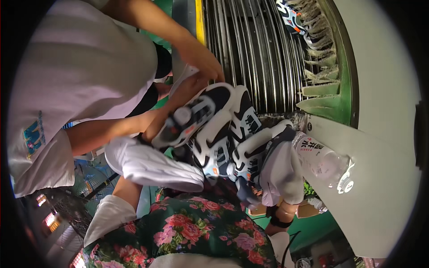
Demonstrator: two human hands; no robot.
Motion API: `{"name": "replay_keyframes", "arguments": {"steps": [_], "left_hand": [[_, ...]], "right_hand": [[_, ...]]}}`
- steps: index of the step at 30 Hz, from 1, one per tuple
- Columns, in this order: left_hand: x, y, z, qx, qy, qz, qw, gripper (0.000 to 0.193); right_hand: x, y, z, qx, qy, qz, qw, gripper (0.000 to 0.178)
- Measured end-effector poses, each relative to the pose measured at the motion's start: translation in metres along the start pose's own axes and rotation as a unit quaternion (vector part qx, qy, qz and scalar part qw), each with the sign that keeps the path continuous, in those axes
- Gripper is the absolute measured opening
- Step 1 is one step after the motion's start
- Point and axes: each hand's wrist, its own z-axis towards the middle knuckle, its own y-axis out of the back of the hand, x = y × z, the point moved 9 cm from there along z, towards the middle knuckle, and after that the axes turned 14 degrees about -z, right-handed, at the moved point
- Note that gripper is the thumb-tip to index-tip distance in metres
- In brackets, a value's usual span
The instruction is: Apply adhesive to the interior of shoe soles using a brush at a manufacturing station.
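Note:
A chunky white-soled shoe, blurred by motion, lies across my left forearm's end; my left hand is mostly hidden behind it and appears closed on it. At the right, a grey and white shoe stands toe-up over my right hand, whose fingers are mostly hidden behind it; it appears gripped there. Between them, navy, white and light-blue sneakers are bunched at the end of a roller conveyor. A co-worker's hands reach in from the left, touching the sneaker nearest them.
A clear plastic bottle lies on the pale panel at the right. Frayed green curtain strips edge an opening over the rollers, where another sneaker sits. The co-worker's body in a light shirt fills the left side.

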Motion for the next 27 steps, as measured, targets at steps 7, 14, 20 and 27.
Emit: {"name": "replay_keyframes", "arguments": {"steps": [7,14,20,27], "left_hand": [[-0.006,0.006,0.074,-0.116,0.034,-0.262,0.957,0.049],[0.013,0.021,0.049,-0.132,0.096,-0.245,0.956,0.049],[-0.03,0.084,0.165,-0.137,0.193,-0.145,0.961,0.049],[-0.087,0.125,0.246,-0.179,0.245,0.01,0.953,0.049]], "right_hand": [[-0.022,-0.049,0.136,-0.098,-0.114,0.174,0.973,0.043],[-0.012,-0.018,0.155,-0.087,-0.115,0.171,0.975,0.061],[-0.021,0.002,0.162,-0.221,-0.101,0.067,0.968,0.058],[0.013,-0.003,0.111,-0.169,-0.052,-0.212,0.961,0.064]]}}
